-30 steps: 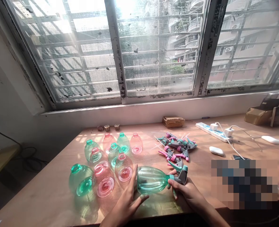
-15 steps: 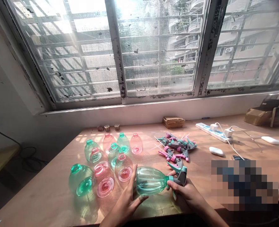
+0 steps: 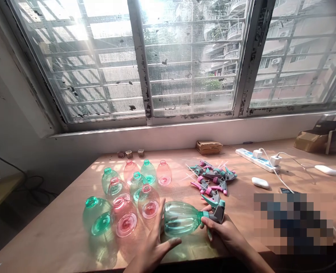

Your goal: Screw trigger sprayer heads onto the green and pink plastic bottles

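A clear green spray bottle (image 3: pixel 182 218) lies sideways above the near table edge, its base to the left and a grey and teal trigger sprayer (image 3: pixel 219 211) fitted on its neck. My right hand (image 3: pixel 223 229) is closed around the neck and collar, thumb in front. By the base, my left hand (image 3: pixel 157 237) has its fingers stretched up and its thumb spread out below the bottle. Whether those fingers touch the base is hard to see. Beyond the sprayer lies a pile of loose pink, teal and grey trigger sprayers (image 3: pixel 213 176).
Several open green bottles (image 3: pixel 97 218) and pink bottles (image 3: pixel 125 220) stand on the left. A flattened cardboard box (image 3: pixel 209 147) lies by the wall. To the right are a white power strip (image 3: pixel 256 159) with cables, a white case (image 3: pixel 260 182) and a blurred-out patch.
My left thumb has come away from the underside of the bottle, and the left hand has opened wider. The right hand and the bottle have hardly moved.
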A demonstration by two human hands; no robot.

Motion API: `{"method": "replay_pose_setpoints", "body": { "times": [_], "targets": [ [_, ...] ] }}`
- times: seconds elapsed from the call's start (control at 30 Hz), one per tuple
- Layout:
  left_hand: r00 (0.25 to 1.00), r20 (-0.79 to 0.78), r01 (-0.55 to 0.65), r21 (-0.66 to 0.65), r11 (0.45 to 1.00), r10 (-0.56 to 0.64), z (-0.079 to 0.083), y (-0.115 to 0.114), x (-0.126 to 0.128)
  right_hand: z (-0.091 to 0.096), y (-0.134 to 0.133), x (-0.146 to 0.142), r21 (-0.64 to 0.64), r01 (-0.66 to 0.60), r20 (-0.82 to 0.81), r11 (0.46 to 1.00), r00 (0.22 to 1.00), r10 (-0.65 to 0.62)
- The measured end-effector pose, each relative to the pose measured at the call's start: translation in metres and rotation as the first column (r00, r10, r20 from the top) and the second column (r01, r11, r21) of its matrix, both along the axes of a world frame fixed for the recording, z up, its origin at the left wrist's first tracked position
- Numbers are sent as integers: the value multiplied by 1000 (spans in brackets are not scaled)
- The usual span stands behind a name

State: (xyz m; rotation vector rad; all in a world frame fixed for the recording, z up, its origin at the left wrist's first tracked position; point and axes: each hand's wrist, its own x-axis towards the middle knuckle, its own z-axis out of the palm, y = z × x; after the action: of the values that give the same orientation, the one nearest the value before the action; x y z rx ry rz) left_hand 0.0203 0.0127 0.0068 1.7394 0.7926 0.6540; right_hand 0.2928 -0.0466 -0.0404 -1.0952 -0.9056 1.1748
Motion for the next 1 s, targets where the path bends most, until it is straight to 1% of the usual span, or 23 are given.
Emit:
{"method": "replay_pose_setpoints", "body": {
  "times": [0.17,0.23,0.33,0.4,0.6,0.73,0.8,0.9,1.0],
  "targets": [
    [993,-114,-38,36,999,42,-3,-2,-2,0,-1,-1,0,3,7,1000,1000,-3],
    [989,-144,-42,15,999,43,-5,0,-4,0,-1,-2,2,-4,11,1000,1000,4],
    [988,-153,-30,-44,999,23,-6,1,-5,-1,0,-3,-3,-21,33,1000,999,21],
    [987,-161,-36,-55,998,26,-5,2,-6,-3,1,-3,-6,-33,36,999,999,33],
    [995,-104,2,4,1000,-2,-5,0,-4,-5,2,0,-21,26,-14,999,1000,-26],
    [987,-159,-10,41,999,16,-7,-2,-4,-3,0,1,-9,12,1,1000,1000,-12],
    [981,-191,-23,33,999,29,-6,-2,-6,-3,0,1,-13,-17,6,1000,1000,17],
    [981,-194,-29,-10,1000,26,-4,-2,-7,-5,0,-1,-32,-54,14,998,998,55],
    [979,-204,-32,-34,999,25,-3,-1,-6,-7,1,0,-20,-47,1,999,999,47]
  ]
}}
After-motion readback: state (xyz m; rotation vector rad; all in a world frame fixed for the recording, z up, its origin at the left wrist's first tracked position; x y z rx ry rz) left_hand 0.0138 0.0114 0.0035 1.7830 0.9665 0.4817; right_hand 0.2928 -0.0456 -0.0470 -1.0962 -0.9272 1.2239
